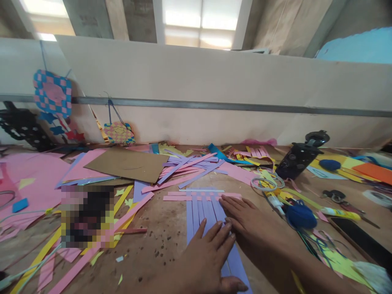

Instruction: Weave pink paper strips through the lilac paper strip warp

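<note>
Purple paper strips [196,216] run lengthwise on the table in front of me. Narrow pink strips [174,196] are woven across their far end. My left hand [208,249] lies flat over the purple strips, its fingers spread and its thumb stretched to the right. Just beyond it, my right hand [241,214] rests with straight fingers at the right edge of the weave, fingertips by the pink strip ends. Both hands are open, and neither grips anything. A thin pale strip [200,190] lies across the top of the weave. My hands hide part of the purple strips.
Loose pink and purple strips [190,165] are heaped behind the weave, beside brown cardboard [125,165]. Rightward are blue yarn [301,214], a glue bottle [274,202], a dark bottle [297,159] and a phone [361,239]. Woven paper ornaments [53,94] hang at left.
</note>
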### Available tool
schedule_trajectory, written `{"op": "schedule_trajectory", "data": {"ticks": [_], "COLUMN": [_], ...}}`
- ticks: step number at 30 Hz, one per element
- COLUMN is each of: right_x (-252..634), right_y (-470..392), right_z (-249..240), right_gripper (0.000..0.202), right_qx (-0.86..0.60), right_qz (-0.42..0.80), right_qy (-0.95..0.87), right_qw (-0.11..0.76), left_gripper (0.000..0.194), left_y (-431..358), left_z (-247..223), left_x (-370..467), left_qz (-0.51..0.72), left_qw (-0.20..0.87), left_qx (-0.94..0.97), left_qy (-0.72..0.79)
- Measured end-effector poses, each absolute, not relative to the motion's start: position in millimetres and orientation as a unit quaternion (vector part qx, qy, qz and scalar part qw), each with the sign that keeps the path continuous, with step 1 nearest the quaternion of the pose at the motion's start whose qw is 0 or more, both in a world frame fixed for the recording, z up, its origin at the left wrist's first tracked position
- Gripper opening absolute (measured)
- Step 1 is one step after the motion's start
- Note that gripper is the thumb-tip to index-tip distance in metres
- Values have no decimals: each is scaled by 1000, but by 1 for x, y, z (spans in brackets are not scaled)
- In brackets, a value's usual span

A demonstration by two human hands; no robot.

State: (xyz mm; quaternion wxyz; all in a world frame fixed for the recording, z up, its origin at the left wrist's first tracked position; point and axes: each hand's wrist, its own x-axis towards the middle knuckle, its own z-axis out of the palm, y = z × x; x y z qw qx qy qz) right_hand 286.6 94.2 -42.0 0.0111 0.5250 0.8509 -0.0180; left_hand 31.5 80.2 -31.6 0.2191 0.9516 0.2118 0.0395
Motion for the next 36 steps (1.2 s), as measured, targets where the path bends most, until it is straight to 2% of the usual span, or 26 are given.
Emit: {"op": "schedule_trajectory", "data": {"ticks": [7,11,15,21,36], "right_x": [281,274,262,258,255], "right_y": [96,108,118,121,120], "right_z": [-42,-38,-40,-60,-64], "right_gripper": [56,56,56,56,59], "right_qx": [558,545,540,557,567], "right_qz": [-21,-19,-15,4,-2], "right_qy": [830,838,841,830,824], "right_qw": [-8,9,1,-19,-21], "left_gripper": [92,92,86,59,65], "left_y": [83,84,85,85,83], "left_z": [-59,-72,-80,-83,-82], "left_x": [30,33,35,37,37], "left_qz": [50,57,70,76,82], "left_qw": [186,173,152,130,97], "left_qx": [962,963,965,967,970], "left_qy": [196,198,201,204,205]}}
